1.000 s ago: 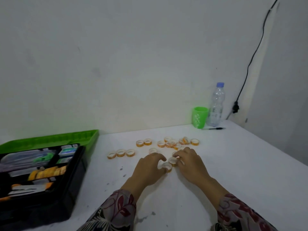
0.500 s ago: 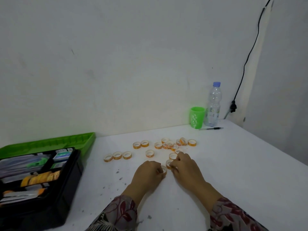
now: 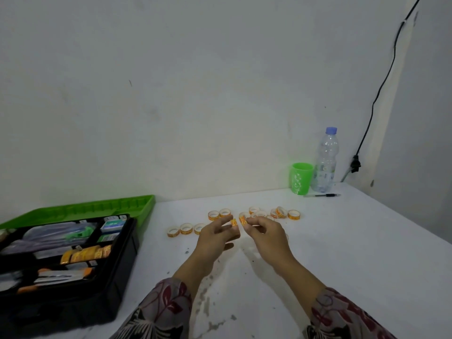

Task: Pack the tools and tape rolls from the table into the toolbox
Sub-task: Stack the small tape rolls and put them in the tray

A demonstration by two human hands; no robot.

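Observation:
My left hand (image 3: 216, 237) is lifted above the white table (image 3: 342, 253) and pinches a small orange tape roll (image 3: 234, 222) on edge in its fingertips. My right hand (image 3: 265, 234), close beside it, pinches another orange tape roll (image 3: 243, 220). Several more tape rolls lie on the table: three in a row (image 3: 186, 229) to the left, two (image 3: 219, 214) behind my left hand, and a cluster (image 3: 281, 213) behind my right hand. The black toolbox (image 3: 122, 263) stands open at the left with a line of orange rolls (image 3: 85, 254) and tools inside.
The toolbox's green lid (image 3: 80, 210) lies back toward the wall. At the far right stand a green cup (image 3: 301, 178) and a plastic water bottle (image 3: 326, 162), with a pen (image 3: 322, 195) in front. A black cable (image 3: 381, 86) hangs down the wall corner.
Both hands have risen off the table, each lifting one tape roll, and now hold the two rolls on edge near each other. The view has shifted slightly.

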